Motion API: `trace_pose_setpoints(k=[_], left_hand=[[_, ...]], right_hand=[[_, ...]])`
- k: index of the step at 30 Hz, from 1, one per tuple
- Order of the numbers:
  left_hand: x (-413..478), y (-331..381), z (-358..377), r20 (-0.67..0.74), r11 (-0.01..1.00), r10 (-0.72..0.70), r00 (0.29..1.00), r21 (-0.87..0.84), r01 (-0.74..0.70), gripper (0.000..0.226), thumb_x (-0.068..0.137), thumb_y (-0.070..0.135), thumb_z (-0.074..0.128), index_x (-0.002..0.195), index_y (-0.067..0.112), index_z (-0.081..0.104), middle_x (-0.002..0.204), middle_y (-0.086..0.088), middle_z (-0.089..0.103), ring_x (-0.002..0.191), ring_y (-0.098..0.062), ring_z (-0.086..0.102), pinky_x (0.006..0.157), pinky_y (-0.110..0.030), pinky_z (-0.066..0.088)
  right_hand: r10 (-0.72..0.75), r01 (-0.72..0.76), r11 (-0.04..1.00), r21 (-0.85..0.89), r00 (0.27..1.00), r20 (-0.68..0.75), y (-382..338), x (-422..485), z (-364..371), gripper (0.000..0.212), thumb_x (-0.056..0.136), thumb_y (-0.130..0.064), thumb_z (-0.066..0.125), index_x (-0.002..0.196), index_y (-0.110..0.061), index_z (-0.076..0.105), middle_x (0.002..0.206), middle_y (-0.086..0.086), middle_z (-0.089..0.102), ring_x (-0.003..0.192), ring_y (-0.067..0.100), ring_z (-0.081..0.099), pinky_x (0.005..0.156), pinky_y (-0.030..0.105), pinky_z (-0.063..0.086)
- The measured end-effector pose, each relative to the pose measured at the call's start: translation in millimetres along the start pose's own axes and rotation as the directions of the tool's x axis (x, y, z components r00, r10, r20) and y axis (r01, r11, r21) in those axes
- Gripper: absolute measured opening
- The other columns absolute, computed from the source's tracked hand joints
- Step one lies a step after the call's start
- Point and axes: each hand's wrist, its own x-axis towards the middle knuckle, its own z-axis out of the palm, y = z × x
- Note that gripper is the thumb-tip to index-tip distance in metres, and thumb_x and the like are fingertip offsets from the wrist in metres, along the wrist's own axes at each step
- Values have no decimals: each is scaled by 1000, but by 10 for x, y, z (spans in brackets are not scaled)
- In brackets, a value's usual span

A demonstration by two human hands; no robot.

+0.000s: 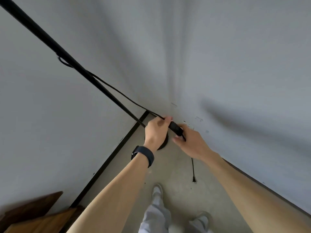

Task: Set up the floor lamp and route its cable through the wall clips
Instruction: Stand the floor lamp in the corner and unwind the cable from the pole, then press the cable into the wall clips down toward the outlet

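The black floor lamp pole (70, 59) rises from the room corner toward the upper left. Its round base (164, 145) sits on the floor, mostly hidden behind my left hand. A black cable (117, 92) leaves the pole and sags down to my hands. My left hand (157, 130) pinches the cable near the corner. My right hand (190, 142) grips the black inline switch block (175, 127) on the same cable. Below my right hand the cable end with its plug (193, 178) hangs loose above the floor. No wall clips are clearly visible.
Two grey walls meet at the corner (175, 91), with a dark skirting strip (104, 163) along the left one. The floor (176, 174) is bare concrete. A wooden piece of furniture (33, 214) stands at the lower left. My feet (157, 190) are close to the corner.
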Motion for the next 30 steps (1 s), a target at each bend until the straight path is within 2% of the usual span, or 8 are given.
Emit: trace_pose_setpoints(k=[4,7,10,14,19,23,28,30], left_hand=[[459,-194,153,-186,983,127,974,-106,-148,25,103,37,50,96,28,73,94,13,71,90,-10,67,88,-31,55],[822,-460,197,-348,952,116,930,-228,-204,29,102,46,46,95,32,70,80,7,67,74,-15,58,79,-46,57],[1133,-755,268,-407,926,162,899,-253,-281,42,97,61,42,115,27,60,83,-1,65,74,-12,61,79,-48,59],[1375,-1221,506,-252,889,361,898,-197,-413,64,86,73,37,123,24,53,95,12,66,91,-9,66,83,-28,53],[1781,-1774,942,16,838,539,842,90,-538,24,99,51,49,90,37,67,83,19,70,84,0,66,70,-19,48],[2201,-1900,1155,-219,799,571,791,-75,-597,38,104,42,43,81,26,68,78,9,72,75,-10,69,70,-26,54],[2669,-1859,1240,-531,705,374,761,-370,-605,41,107,36,39,81,17,64,77,4,67,66,-9,61,62,-17,46],[2769,-1928,1283,-613,658,312,726,-412,-631,38,106,38,40,81,19,61,76,4,66,65,-11,60,61,-18,47]], right_hand=[[108,-108,994,18,994,0,574,225,219,19,99,-39,54,113,-26,55,92,-5,66,83,13,60,65,18,41],[136,-136,991,-3,991,9,1005,464,450,15,101,-43,49,104,-30,54,101,-9,62,98,15,60,75,26,43],[133,-133,991,-12,991,2,1284,748,760,16,104,-42,42,104,-28,48,92,-10,60,84,13,57,69,27,41],[66,-61,998,31,979,-193,1426,1155,1110,23,103,-41,44,101,-21,55,68,-7,58,63,14,54,58,30,39],[-63,59,998,-22,943,-328,1627,1536,1194,29,99,-45,51,83,-24,64,67,-7,60,62,5,55,58,26,38],[-93,67,992,-103,955,-282,1994,1750,1274,35,101,-46,44,89,-19,62,80,3,71,75,22,65,72,39,52],[-120,91,987,-134,967,-226,2493,1985,1554,30,104,-42,39,82,-28,52,80,-4,72,64,2,59,66,30,44],[-161,121,981,-152,946,-283,2623,2053,1627,32,105,-38,36,81,-26,53,75,-1,69,65,10,60,67,35,46]])
